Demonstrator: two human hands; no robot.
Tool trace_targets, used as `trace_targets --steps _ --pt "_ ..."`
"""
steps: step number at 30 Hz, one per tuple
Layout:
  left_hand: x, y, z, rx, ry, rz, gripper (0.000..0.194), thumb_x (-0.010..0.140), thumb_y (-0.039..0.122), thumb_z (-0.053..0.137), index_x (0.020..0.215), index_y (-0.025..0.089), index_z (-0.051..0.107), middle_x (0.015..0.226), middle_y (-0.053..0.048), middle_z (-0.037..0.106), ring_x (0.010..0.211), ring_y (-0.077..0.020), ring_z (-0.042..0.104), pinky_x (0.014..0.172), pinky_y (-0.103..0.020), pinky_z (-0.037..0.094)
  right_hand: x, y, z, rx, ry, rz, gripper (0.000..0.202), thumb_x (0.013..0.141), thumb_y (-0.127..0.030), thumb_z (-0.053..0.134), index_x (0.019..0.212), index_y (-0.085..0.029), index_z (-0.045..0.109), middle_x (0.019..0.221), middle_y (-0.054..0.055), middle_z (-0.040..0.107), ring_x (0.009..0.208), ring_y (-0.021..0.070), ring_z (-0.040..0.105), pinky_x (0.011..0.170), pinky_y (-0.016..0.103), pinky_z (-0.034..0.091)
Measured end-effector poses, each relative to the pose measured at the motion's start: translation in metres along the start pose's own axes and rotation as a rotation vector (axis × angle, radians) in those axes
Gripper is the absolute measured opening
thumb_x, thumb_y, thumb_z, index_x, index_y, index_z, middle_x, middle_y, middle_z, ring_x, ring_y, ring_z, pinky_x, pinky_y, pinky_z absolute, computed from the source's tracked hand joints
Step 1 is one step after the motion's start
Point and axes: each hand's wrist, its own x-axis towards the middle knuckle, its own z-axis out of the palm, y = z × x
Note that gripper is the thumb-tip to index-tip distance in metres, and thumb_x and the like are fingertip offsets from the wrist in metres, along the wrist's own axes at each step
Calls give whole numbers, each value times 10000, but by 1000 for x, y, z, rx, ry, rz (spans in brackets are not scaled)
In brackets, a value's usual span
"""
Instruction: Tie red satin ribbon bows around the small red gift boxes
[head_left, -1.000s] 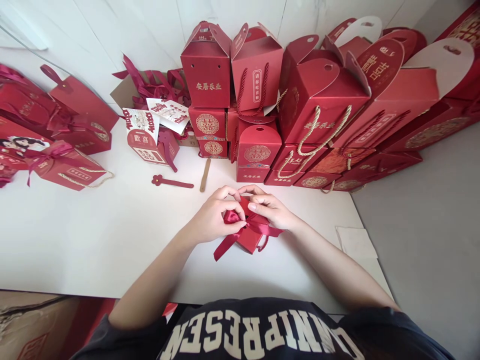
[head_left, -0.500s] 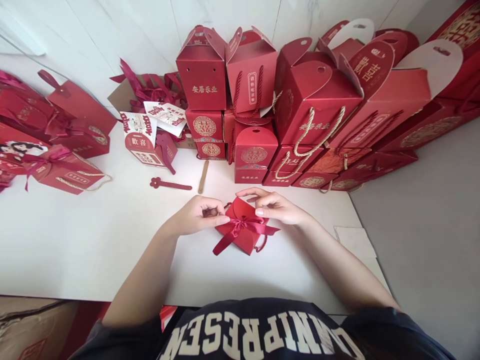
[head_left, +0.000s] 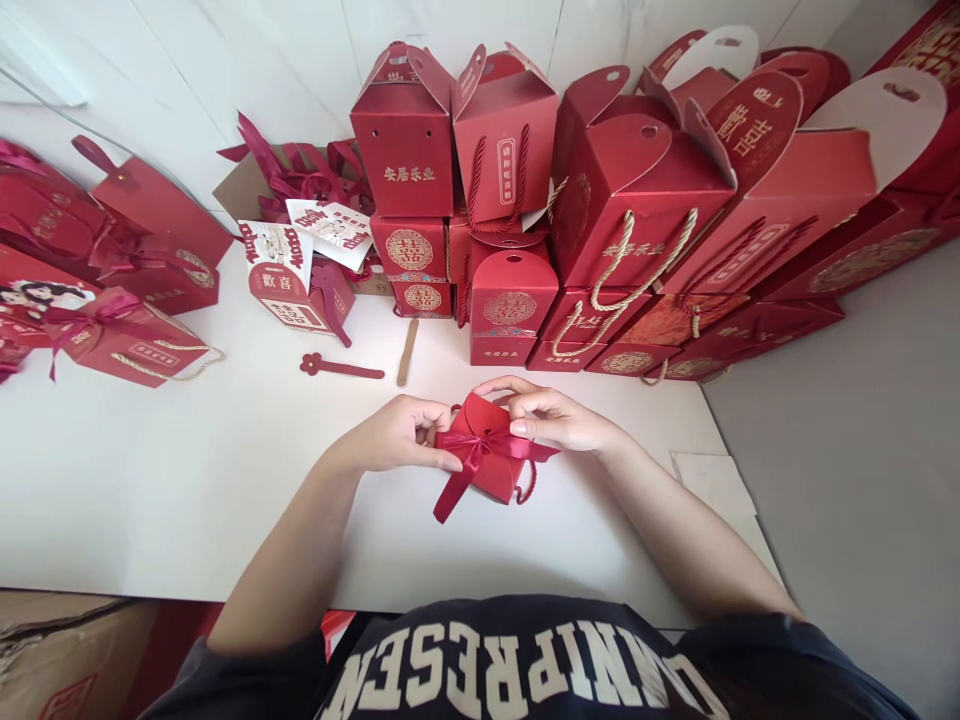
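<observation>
A small red gift box (head_left: 501, 482) with a twisted cord handle rests on the white table between my hands. Across its top flaps lies a crimson satin ribbon (head_left: 478, 452) tied in a bow, one tail hanging toward me and another pointing right. My left hand (head_left: 401, 435) pinches the bow's left loop between thumb and fingers. At the right loop, beside the box's upper corner, my right hand (head_left: 559, 415) is closed in a pinch on the ribbon. Its index finger reaches over the far edge of the box. Part of the ribbon is hidden under the fingers.
Stacked red gift boxes (head_left: 634, 210) line the back wall and the right side. Beyond my left hand lie a flower-ended red strap (head_left: 341, 368) and a tan strip (head_left: 407, 352). An open carton of ribbons (head_left: 300, 180) and more ribboned boxes (head_left: 127, 345) stand left.
My left thumb has moved down slightly, and the bow's left loop now shows spread out at my fingers. The front ribbon tail has swung a little right. My right hand has hardly moved.
</observation>
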Motion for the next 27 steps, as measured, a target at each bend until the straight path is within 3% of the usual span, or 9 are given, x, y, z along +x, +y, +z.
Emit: trace_targets --steps 18,27 --pt "7 -15 -3 -120 -68 36 441 676 293 810 622 162 392 636 61 411 553 -64 345 514 -202 289 -1 9 -1 64 5 0 374 905 -409 609 631 -159 565 1366 96 481 1276 243 478 1087 431 356" --pt "9 -19 -2 -151 -74 89 478 669 327 811 612 173 363 628 61 404 549 -65 332 504 -202 286 -1 24 2 266 20 -6 375 866 -425 654 623 -154 561 1368 89 463 1245 274 522 1046 432 395"
